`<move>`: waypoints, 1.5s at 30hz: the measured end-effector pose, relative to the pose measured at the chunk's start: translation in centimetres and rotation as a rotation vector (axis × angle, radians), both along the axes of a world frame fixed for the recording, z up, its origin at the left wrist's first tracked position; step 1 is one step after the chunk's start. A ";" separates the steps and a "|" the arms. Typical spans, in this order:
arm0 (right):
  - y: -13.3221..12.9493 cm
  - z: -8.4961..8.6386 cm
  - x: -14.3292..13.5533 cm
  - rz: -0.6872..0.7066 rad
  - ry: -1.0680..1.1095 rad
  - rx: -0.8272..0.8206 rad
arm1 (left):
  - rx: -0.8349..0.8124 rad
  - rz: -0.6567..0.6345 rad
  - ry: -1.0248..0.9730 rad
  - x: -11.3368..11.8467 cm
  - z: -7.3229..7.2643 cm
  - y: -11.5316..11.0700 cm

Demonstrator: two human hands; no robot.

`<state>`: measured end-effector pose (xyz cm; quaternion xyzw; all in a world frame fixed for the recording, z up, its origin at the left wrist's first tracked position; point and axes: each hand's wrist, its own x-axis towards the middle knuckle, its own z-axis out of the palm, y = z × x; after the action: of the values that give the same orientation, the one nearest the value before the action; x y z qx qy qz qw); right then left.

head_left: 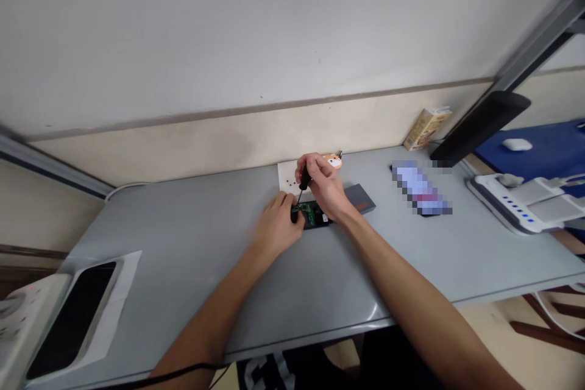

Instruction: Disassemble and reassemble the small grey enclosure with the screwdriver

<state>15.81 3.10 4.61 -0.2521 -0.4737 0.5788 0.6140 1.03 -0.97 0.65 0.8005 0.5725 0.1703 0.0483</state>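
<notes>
My right hand point(323, 186) is closed around the black handle of a screwdriver point(304, 178). The thin shaft points down to the left end of a black device with a green circuit board point(313, 212), which lies on the grey table. Whether the tip sits in a screw is too small to tell. My left hand point(281, 219) grips that same end of the device between thumb and fingers. Behind the hands lies a white sheet point(286, 173) with several small dark screws on it. A flat dark grey case piece point(360, 198) rests to the right, partly behind my right wrist.
An orange-and-white animal-shaped trinket point(335, 161) lies behind my right hand. Farther right are a phone point(420, 189), a yellow carton point(426, 129) and a white power strip point(512, 204) with plugs. At left, a dark-screened device point(75, 320) rests on paper. A wall bounds the table's back.
</notes>
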 end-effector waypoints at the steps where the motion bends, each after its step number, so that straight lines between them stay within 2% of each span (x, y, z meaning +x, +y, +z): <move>1: 0.0 -0.1 0.0 -0.017 -0.013 -0.005 | -0.001 0.002 -0.002 0.0 0.0 0.0; 8: 0.1 -0.4 -0.4 -0.058 -0.008 -0.019 | 0.007 0.003 -0.001 0.0 -0.2 0.1; 14: 0.3 -0.2 0.1 0.054 0.061 -0.055 | -0.010 0.003 0.002 0.1 0.3 0.0; 24: 0.0 -0.3 -0.5 -0.077 -0.072 -0.026 | -0.015 0.012 0.011 0.0 0.1 -0.1; 30: 0.3 -0.1 -0.4 0.000 0.028 -0.070 | -0.026 0.026 0.003 0.2 0.4 -0.2; 39: 0.3 -0.3 -0.2 -0.156 0.002 -0.080 | -0.006 0.004 0.016 0.0 0.1 -0.1; 45: 0.6 0.1 0.3 0.012 0.110 -0.137 | -0.011 0.019 0.017 0.0 0.2 -0.1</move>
<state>16.15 3.70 4.75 -0.2588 -0.4000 0.6264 0.6170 1.07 -1.11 0.89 0.7961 0.5816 0.1609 0.0460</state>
